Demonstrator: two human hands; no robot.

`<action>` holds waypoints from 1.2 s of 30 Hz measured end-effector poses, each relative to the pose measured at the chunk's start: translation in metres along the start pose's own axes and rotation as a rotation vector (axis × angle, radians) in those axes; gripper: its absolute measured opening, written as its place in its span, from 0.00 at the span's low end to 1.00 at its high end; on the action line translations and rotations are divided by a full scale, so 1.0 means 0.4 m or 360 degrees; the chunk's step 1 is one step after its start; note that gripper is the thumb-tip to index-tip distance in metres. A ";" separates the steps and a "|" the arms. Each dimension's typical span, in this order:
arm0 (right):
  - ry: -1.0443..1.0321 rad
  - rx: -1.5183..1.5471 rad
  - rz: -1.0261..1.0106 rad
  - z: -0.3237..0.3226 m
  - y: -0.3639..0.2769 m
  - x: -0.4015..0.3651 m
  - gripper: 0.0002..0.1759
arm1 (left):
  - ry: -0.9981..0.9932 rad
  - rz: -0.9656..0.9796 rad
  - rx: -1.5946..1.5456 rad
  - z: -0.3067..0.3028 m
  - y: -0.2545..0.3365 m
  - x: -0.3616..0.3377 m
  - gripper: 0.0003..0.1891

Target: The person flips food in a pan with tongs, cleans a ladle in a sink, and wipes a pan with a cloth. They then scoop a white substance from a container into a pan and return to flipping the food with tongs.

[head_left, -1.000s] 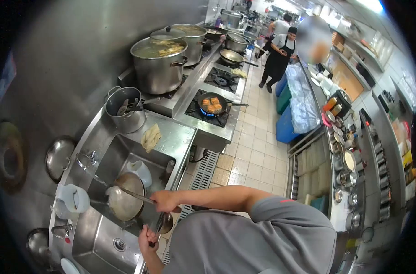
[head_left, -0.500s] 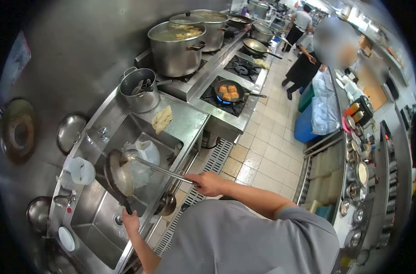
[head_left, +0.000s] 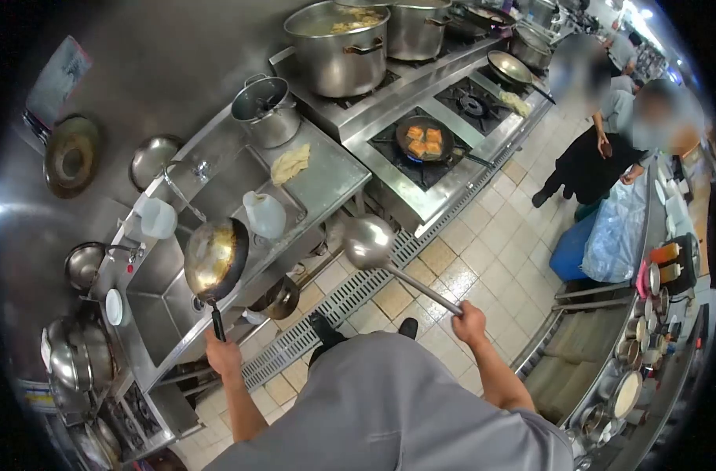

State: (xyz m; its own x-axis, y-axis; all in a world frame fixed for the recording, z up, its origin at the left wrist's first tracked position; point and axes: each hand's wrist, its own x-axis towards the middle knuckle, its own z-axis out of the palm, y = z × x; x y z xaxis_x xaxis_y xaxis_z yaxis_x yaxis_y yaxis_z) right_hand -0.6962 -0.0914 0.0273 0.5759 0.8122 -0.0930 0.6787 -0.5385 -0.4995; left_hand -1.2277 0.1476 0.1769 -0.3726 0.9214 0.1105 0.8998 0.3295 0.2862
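My left hand (head_left: 224, 353) is closed around the black handle of a frying pan (head_left: 210, 257), whose browned, shiny inside faces up over the sink (head_left: 160, 308). Water runs from the tap (head_left: 187, 191) down close to the pan's far rim. My right hand (head_left: 469, 323) grips the long handle of a big metal ladle (head_left: 369, 242), which hangs over the floor grate, well apart from the pan. A white plastic jug (head_left: 264, 215) stands at the sink's right side, and another white container (head_left: 158, 218) sits on its back ledge.
Several orange-brown pieces cook in a pan (head_left: 425, 140) on the stove. Large stockpots (head_left: 338, 55) stand behind. A yellowish cloth (head_left: 290, 164) lies on the steel counter near a pot (head_left: 265, 114). A person in a black apron (head_left: 597, 161) stands at right near a blue bin (head_left: 571, 251).
The ladle has come out of the pan and swung right, away from the sink. The pan has turned so its inside shows. My view has shifted, with more floor visible.
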 end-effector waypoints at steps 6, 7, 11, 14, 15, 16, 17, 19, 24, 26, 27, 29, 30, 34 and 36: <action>-0.0093 -0.0083 0.0959 -0.103 0.352 -0.208 0.13 | -0.0251 0.0301 0.0021 -0.013 0.115 -0.160 0.16; -0.0088 -0.0066 0.0974 -0.102 0.374 -0.239 0.13 | -0.0263 0.0508 -0.0065 -0.012 0.173 -0.183 0.17; -0.0164 -0.0131 0.1417 -0.066 0.477 -0.362 0.17 | -0.0783 0.0929 -0.0255 0.064 0.426 -0.291 0.19; -0.0164 -0.0032 0.1618 -0.037 0.497 -0.396 0.20 | -0.1253 0.1146 -0.0380 0.180 0.626 -0.391 0.18; -0.0166 -0.0004 0.1665 -0.029 0.501 -0.402 0.21 | -0.1374 0.1204 -0.0459 0.247 0.668 -0.426 0.19; -0.0166 0.0026 0.1713 -0.022 0.508 -0.409 0.22 | -0.1497 0.1265 -0.0538 0.279 0.726 -0.463 0.20; -0.0123 0.0033 0.1737 -0.019 0.513 -0.416 0.22 | -0.1682 0.1220 -0.0584 0.305 0.779 -0.495 0.20; -0.0157 0.0204 0.1849 -0.020 0.507 -0.423 0.23 | -0.2067 0.1141 -0.0853 0.342 0.886 -0.544 0.19; -0.0141 0.0265 0.1926 -0.076 0.461 -0.415 0.23 | -0.2573 0.0757 -0.1171 0.285 1.212 -0.594 0.09; -0.0162 0.0204 0.1953 -0.076 0.454 -0.403 0.21 | -0.2534 0.0894 -0.1279 0.323 1.360 -0.588 0.11; -0.0269 0.0375 0.1930 -0.084 0.449 -0.395 0.22 | -0.2547 0.0866 -0.1323 0.380 1.436 -0.584 0.12; -0.0202 0.0484 0.1916 0.148 0.638 -0.484 0.22 | -0.2668 0.0595 -0.1558 0.479 1.608 -0.574 0.12; -0.0279 0.0494 0.1945 0.096 0.598 -0.483 0.22 | -0.2690 0.0591 -0.1598 0.544 1.696 -0.564 0.12; -0.0339 0.0560 0.2046 -0.012 0.526 -0.402 0.21 | -0.2627 0.0059 -0.1950 0.714 1.998 -0.550 0.11; -0.0336 0.0597 0.2094 -0.054 0.511 -0.374 0.21 | -0.2790 -0.0034 -0.2052 0.870 2.116 -0.527 0.15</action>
State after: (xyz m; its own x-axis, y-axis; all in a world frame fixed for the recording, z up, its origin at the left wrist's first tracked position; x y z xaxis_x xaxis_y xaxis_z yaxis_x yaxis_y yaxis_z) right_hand -0.6338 -0.3276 -0.0422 0.5884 -0.2049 -0.7821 -0.4860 -0.8627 -0.1396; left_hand -0.3084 0.3040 0.0645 0.8259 0.3654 -0.4293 0.0143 0.7477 0.6639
